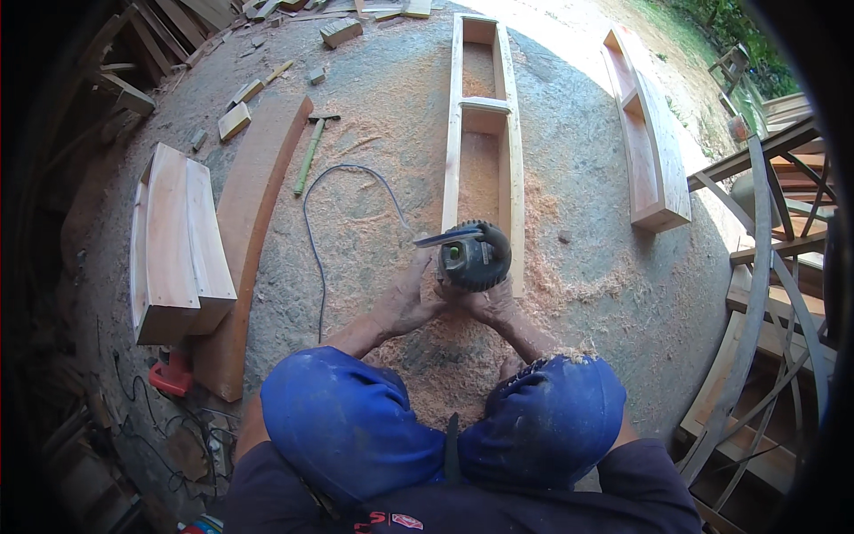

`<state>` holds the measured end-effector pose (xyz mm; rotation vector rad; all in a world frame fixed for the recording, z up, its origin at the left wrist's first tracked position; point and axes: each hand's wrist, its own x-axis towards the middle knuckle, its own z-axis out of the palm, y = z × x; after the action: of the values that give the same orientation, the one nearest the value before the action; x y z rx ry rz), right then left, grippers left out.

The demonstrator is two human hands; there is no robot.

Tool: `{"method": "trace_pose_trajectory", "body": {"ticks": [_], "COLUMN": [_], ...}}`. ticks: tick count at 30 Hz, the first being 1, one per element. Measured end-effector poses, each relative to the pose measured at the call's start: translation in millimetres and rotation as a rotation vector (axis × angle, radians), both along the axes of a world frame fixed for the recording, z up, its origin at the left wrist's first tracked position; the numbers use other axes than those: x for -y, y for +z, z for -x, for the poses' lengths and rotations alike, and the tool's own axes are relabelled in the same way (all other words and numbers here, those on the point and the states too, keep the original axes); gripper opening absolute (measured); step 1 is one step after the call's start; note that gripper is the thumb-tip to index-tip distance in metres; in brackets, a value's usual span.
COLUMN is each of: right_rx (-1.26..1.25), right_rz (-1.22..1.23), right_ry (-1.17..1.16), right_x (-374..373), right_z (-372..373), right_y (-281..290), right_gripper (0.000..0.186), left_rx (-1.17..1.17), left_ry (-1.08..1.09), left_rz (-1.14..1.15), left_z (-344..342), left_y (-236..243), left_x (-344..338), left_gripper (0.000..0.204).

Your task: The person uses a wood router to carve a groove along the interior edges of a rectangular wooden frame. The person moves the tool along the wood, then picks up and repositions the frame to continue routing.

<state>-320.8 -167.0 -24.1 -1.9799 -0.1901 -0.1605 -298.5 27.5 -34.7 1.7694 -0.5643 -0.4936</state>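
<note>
Between my knees and a long wooden frame (452, 160) is a dark electric planer (480, 265) with a ribbed round housing and a cord. It sits over the frame's near end. My right hand (494, 307) is closed around the near side of the planer. On its left side my left hand (405, 294) is closed too, its fingers partly hidden by the tool. The frame lies flat, pointing away from me, with a crosspiece dividing its inside. Pale shavings (551, 258) are scattered around it.
A box-like wooden piece (173, 240) and a brown plank (258, 187) lie left, near a green-handled hammer (310, 156). The power cord (308, 222) loops across the floor. Another wooden frame (654, 142) lies right. Metal bars and timber (765, 267) stand at far right; a red tool (171, 374) lies left.
</note>
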Motion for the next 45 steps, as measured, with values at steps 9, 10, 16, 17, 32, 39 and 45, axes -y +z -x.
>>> {"method": "trace_pose_trajectory", "body": {"ticks": [9,10,16,17,32,39,45], "right_rx": [0.188,0.188,0.11,0.101,0.071,0.072,0.083], "right_rz": [-0.337,-0.338,-0.416,-0.432,-0.066,0.044,0.039], "right_ry": [-0.073,-0.073,-0.129,-0.153,-0.077,-0.135,-0.107], "right_x": [-13,-13,-20,-20,20,13,23], "right_z": [-2,-4,-17,-20,-63,-90,-108], "right_y": [15,15,28,27,-29,-24,-26], "right_gripper": [0.074,0.073,0.062,0.06,0.059,0.058,0.062], "left_rx": [-0.358,-0.36,-0.354,-0.367,-0.331,-0.383,-0.359], "left_ry": [-0.052,-0.043,0.076,0.093,0.064,0.04,0.029], "left_rz": [0.106,0.105,0.05,0.056,-0.139,-0.113,-0.15], "left_z": [15,15,17,17,12,10,7], "left_y": [-20,-17,-23,-22,0,4,3], "left_x": [-1,-1,-4,-4,1,-3,-5], "left_gripper": [0.13,0.129,0.113,0.117,0.122,0.119,0.119]}}
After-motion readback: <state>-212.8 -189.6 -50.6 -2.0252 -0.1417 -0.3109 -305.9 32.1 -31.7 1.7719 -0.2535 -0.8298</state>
